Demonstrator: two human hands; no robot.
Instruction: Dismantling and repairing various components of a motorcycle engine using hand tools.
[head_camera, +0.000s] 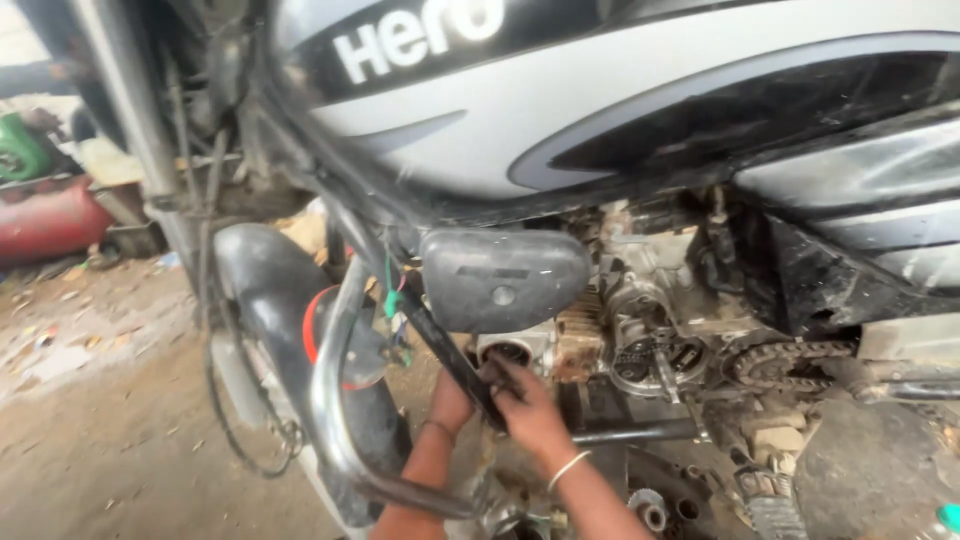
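A motorcycle stands side-on and fills most of the frame, its grey and black fuel tank (560, 110) across the top and its opened engine (640, 340) in the middle, with the side cover off so that a chain and sprocket (780, 365) show at centre right. Both hands come up from the bottom centre of the frame toward the front of the engine. The right hand (530, 405), with a pale bangle at the wrist, has its fingers curled and pressed against a black frame tube (450, 350) that runs diagonally down past a round port (508, 352) on the engine front. The left hand (450, 400) sits just behind that tube, half hidden by it, so whether its fingers grip anything cannot be told; it looks cupped close to the same spot. Above the hands a dark plastic box cover (500, 278) hangs beside the engine, and a chrome crash guard (335, 400) curves down at lower left in front of the black front mudguard (260, 290). The work seems to be at the stage of feeling or fitting something at the round port, with both hands crowded into a tight gap. Any further move there would call for a steady grip and care around the tube and the thin wires nearby. Bare dirt floor (110, 440) lies at the left.
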